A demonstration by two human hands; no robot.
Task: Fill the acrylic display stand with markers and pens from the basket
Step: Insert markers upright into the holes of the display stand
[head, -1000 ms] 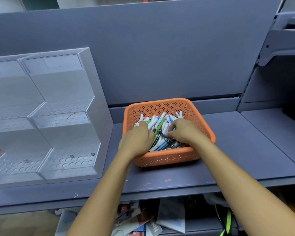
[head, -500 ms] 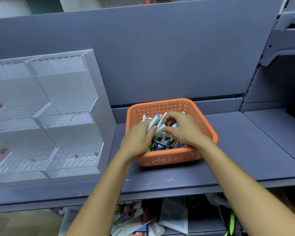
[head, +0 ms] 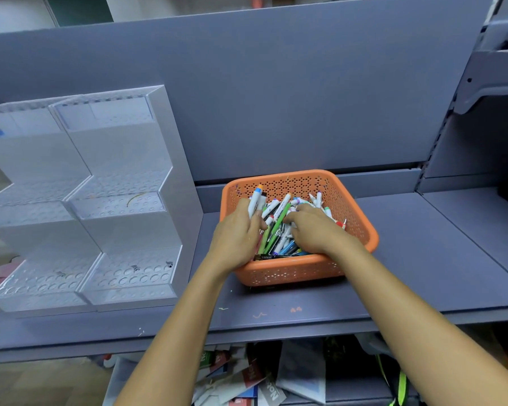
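Head view. Since half a second ago the hands have drawn apart: the left hand [head: 237, 234] has shifted to the left side of the basket [head: 291, 268] and raised two white markers [head: 255, 200], while the right hand [head: 313, 231] has sunk onto the pile [head: 278, 230]. The left hand grips the two markers, one orange-capped and one dark-capped, with the caps pointing up and away from the person. The right hand lies palm down on the pile with its fingers bent among the pens; whether it grasps one cannot be told. The orange perforated basket sits on the grey shelf [head: 423, 247], near the back wall, and holds the jumbled pile of markers and pens. The clear stepped stand [head: 123, 218] is on the same shelf, just left of the basket and not touching it; its tiers show rows of round holes. Loose papers [head: 255, 376] lie below the shelf.
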